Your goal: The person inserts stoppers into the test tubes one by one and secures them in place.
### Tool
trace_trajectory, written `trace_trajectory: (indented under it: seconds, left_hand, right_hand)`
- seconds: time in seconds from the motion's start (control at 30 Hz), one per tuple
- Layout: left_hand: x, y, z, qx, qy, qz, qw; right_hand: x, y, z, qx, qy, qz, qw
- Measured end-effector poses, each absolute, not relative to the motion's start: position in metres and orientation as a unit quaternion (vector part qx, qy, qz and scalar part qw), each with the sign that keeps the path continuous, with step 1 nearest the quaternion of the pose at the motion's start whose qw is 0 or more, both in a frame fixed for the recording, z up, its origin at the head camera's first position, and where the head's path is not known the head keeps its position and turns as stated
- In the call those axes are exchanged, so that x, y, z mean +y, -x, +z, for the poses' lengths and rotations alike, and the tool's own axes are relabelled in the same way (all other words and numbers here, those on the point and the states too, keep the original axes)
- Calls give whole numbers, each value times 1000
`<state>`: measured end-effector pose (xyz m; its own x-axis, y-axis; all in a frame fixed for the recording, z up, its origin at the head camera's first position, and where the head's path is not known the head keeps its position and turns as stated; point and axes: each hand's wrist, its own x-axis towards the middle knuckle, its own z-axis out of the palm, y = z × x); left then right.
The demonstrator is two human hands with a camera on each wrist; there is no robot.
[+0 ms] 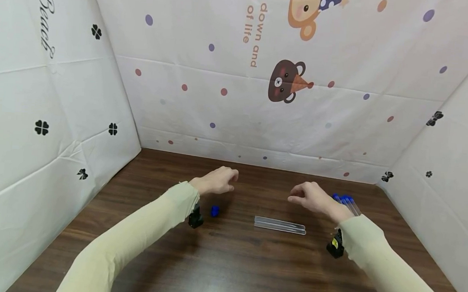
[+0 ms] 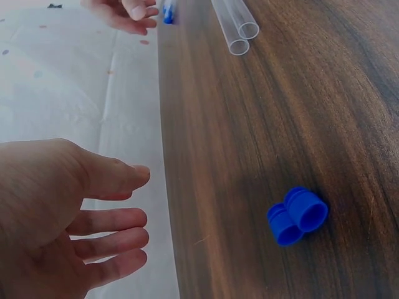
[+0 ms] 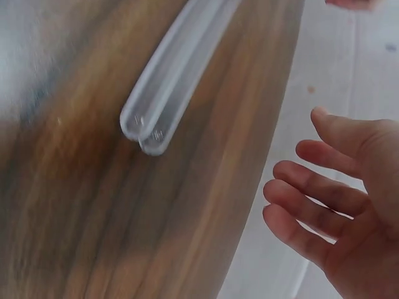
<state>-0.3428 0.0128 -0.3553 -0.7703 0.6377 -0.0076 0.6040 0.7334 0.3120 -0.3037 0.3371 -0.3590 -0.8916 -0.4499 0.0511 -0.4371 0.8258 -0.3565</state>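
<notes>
My left hand (image 1: 217, 180) hangs over the table with loosely bent fingers and nothing in them. Below it lie two blue caps (image 2: 299, 215), side by side with their hollow ends showing. My right hand (image 1: 311, 197) is likewise raised and holds nothing, its fingers (image 3: 305, 196) spread and slightly bent. Two clear test tubes (image 1: 279, 225) lie together on the table between the hands, nearer the right one. Their open ends face left and their rounded ends (image 3: 153, 140) face right.
Several tubes with blue caps (image 1: 346, 200) lie at the right, partly hidden behind the right wrist. The dark wooden table (image 1: 226, 263) is bordered by printed white sheets (image 1: 236, 114) at the back and both sides.
</notes>
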Motion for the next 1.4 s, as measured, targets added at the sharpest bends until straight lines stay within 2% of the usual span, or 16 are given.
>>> trace_trajectory:
  seconds: [0.2,0.43,0.63,0.73,0.97,1.4]
  left_hand:
    - [12,343,-356,930,-334,142,57]
    - [12,343,-356,931,-330,143,62]
    - [11,343,-357,929,-332,149,64]
    - [11,343,-358,930,-330,149,69]
    - [8,342,-359,928,-316,154,127]
    - [4,341,-360,926,-316,156,133]
  right_hand:
    - [319,298,-366,941,293,-168,32]
    - [310,294,-375,929,320,-173,60]
    - [302,290,-379,923,346,-162,49]
    - [298,288,-381,922,350,-156,52]
    - [293,285,-385,927,339,-149,66]
    - [289,285,-396,926,348,-140,48]
